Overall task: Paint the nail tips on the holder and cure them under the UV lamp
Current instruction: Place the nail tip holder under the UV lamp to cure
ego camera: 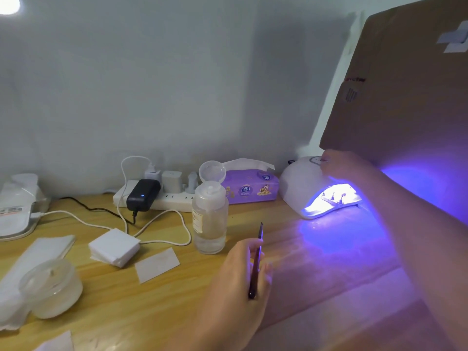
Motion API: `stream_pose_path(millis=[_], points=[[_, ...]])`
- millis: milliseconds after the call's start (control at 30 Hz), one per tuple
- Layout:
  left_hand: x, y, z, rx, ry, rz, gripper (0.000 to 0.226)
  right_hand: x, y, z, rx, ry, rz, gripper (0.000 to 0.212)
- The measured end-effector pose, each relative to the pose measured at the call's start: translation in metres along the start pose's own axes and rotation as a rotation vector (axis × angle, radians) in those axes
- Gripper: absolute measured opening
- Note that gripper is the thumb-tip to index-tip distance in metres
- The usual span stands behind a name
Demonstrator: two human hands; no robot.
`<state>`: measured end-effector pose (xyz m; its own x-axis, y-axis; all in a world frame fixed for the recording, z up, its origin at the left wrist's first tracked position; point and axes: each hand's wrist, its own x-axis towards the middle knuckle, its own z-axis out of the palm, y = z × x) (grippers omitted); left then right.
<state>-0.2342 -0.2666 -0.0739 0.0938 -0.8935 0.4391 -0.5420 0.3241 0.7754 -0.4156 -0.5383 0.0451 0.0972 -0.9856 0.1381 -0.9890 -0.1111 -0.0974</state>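
The UV lamp [306, 188] glows at the far right of the tabletop [152, 300], with the holder [336, 197] of nail tips inside its mouth. The right hand [342, 164] rests on top of the lamp, nearer to it; whether its fingers are curled I cannot tell. The left hand [238, 277], near and to the left, grips a brush [256, 262] pointing away.

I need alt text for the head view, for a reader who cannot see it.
A right hand rests on top of a lit UV lamp glowing violet over the nail tip holder inside. The left hand holds a brush above a wooden desk, near an open bottle.
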Motion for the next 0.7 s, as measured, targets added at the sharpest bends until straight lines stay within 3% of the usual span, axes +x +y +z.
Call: stream_pose_path(millis=[200,400,567,700], points=[[0.0,-0.004,0.001,0.019,-0.001,-0.006,0.027,-0.012,0.003,0.002,0.133,0.047,0.025,0.038],[0.005,-0.007,0.005,0.04,0.013,0.003,0.027,-0.056,0.008,0.017,0.203,0.024,-0.103,0.067],[0.006,-0.005,0.006,0.098,0.051,0.031,0.029,-0.14,-0.012,0.023,0.233,-0.039,-0.343,0.04],[0.007,0.003,0.0,0.091,0.175,0.055,0.025,-0.196,-0.04,0.015,0.417,-0.139,-0.543,0.043]])
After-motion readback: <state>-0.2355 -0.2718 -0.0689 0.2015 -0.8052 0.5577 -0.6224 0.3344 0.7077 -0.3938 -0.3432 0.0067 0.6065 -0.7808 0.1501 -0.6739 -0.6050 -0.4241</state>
